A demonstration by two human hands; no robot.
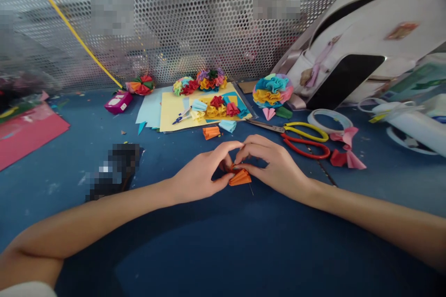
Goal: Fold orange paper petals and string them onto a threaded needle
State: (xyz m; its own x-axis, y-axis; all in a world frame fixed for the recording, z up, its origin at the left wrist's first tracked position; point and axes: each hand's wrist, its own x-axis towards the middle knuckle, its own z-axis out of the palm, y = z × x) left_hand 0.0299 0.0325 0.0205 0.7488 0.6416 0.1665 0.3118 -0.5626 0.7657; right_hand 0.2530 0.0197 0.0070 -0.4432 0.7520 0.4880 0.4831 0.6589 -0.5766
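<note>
Between my two hands, low over the blue table, is a pleated orange paper piece (240, 177). My left hand (205, 171) pinches its left end between thumb and fingers. The fingertips of my right hand (270, 160) close on its upper edge, partly hiding it. A thin dark needle-like pin or wire (251, 189) sticks out below the paper. Just beyond my fingers lie another pleated orange piece (211, 132) and a light blue pleated piece (227, 125). Scissors (306, 132) with one yellow and one red handle rest beside my right hand.
Yellow paper sheets (170, 106) hold pleated pieces and a compass (181, 116). A colourful paper flower (272, 90), a tape roll (330, 120) and pink paper bows (347, 148) lie right. A phone (346, 81) leans on a pale backpack (369, 23). Perforated metal (195, 23) stands behind.
</note>
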